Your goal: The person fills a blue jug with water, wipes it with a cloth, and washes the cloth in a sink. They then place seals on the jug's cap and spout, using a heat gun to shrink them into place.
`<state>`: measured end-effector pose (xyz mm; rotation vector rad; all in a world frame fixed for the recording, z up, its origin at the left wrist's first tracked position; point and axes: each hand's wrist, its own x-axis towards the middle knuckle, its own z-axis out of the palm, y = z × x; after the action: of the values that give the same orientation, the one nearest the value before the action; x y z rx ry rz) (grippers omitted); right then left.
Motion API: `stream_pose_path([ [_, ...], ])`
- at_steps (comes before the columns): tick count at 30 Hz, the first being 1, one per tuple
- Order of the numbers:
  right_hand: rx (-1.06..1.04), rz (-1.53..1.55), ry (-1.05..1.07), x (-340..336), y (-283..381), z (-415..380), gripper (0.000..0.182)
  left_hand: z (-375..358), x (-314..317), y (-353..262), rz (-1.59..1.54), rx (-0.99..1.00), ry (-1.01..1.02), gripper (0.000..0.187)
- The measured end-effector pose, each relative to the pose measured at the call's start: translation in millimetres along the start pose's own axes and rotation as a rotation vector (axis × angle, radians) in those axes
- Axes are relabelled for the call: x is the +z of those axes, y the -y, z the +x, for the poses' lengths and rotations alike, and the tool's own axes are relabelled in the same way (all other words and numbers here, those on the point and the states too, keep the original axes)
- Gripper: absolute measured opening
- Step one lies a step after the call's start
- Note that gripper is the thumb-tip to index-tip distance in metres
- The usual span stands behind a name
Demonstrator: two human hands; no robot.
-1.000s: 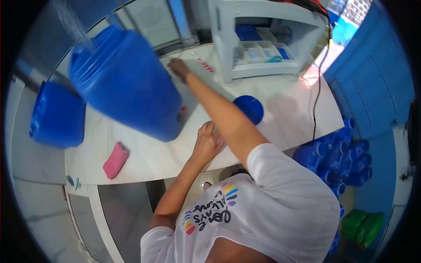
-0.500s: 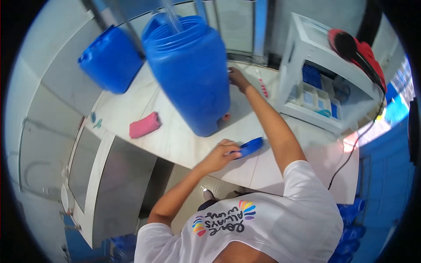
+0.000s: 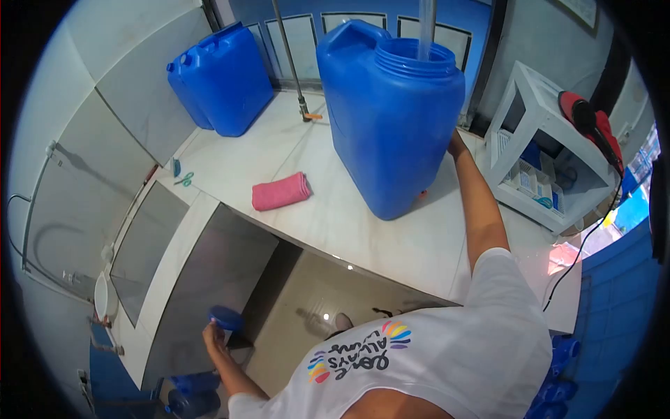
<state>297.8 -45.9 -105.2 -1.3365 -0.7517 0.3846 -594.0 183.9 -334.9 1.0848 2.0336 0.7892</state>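
Held out low on the left, past the counter's front edge, my left hand (image 3: 214, 335) has its fingers closed on a round blue lid (image 3: 227, 318). A large blue plastic jerrycan (image 3: 398, 126) stands on the counter, its wide threaded mouth uncovered. Into that mouth runs a clear column (image 3: 425, 31), either water or a tube. My right hand (image 3: 457, 144) reaches behind the jerrycan's right side; most of its fingers are hidden there. On the counter (image 3: 356, 237), left of the jerrycan, lies a folded pink cloth (image 3: 280, 192).
A second blue jerrycan (image 3: 227, 80) stands at the back left, near a pipe with an orange-handled valve (image 3: 312, 117). Green scissors (image 3: 184, 179) lie at the left. At the right is a white shelf unit (image 3: 551, 146) with a dark corded device (image 3: 583, 115) on top.
My left hand has moved with the blue lid from over the counter to the lower left, off its edge. The view has shifted; my right hand is still beside the jerrycan, now more hidden.
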Motion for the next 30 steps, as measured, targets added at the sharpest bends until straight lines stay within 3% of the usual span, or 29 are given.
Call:
stream_pose_path([
  [1,0.041,0.068,-0.021,4.7,1.2,-4.8,0.044,4.0,-7.1,-8.7,0.134,0.237,0.122,0.036],
  [2,0.041,0.051,-0.019,5.7,1.2,-2.3,0.044,19.5,-7.5,-75.0,0.266,0.463,0.245,0.034],
  [3,0.031,0.023,-0.007,6.5,-0.4,-5.2,0.043,14.8,-2.3,-85.1,0.263,0.45,0.256,0.034],
  [5,-0.015,-0.002,-0.011,9.4,0.7,-6.0,0.043,20.9,8.0,-128.1,0.299,0.492,0.049,0.03],
  [7,-0.058,-0.032,-0.037,10.5,-2.0,-13.0,0.042,0.4,22.9,-180.5,-0.014,0.5,0.446,0.028],
  [9,-0.069,-0.073,-0.065,18.3,-5.4,-14.3,0.042,-86.2,53.2,-256.3,0.096,0.864,0.475,0.023],
  [12,-0.106,-0.126,-0.065,22.8,-5.1,-14.8,0.041,-182.3,65.1,-318.4,0.195,0.921,0.555,0.02],
  [14,-0.148,-0.162,-0.044,30.6,-4.9,-14.8,0.04,-228.9,72.5,-341.7,-0.411,0.677,1.1,0.018],
  [19,-0.234,-0.218,0.016,27.3,-0.2,-14.2,0.039,-290.0,107.4,-364.3,-0.255,0.847,1.112,0.019],
  [21,-0.255,-0.243,0.04,27.1,1.8,-11.1,0.039,-312.1,123.7,-374.2,-0.726,0.528,1.255,0.024],
  [22,-0.264,-0.253,0.05,28.5,4.0,-6.3,0.039,-316.6,131.9,-376.6,-0.721,0.523,1.251,0.024],
  [24,-0.283,-0.271,0.065,25.6,5.6,-8.3,0.038,-318.9,153.7,-377.0,-1.233,0.178,1.474,0.03],
  [25,-0.294,-0.279,0.073,26.3,7.3,-4.3,0.038,-322.2,167.3,-375.4,-1.227,0.176,1.47,0.03],
  [28,-0.337,-0.303,0.091,32.1,9.7,-1.7,0.037,-335.9,213.4,-376.0,-1.355,-0.206,1.409,0.032],
  [30,-0.375,-0.319,0.1,32.0,12.1,-1.0,0.037,-352.6,232.4,-370.5,-1.33,-0.256,1.449,0.034],
])
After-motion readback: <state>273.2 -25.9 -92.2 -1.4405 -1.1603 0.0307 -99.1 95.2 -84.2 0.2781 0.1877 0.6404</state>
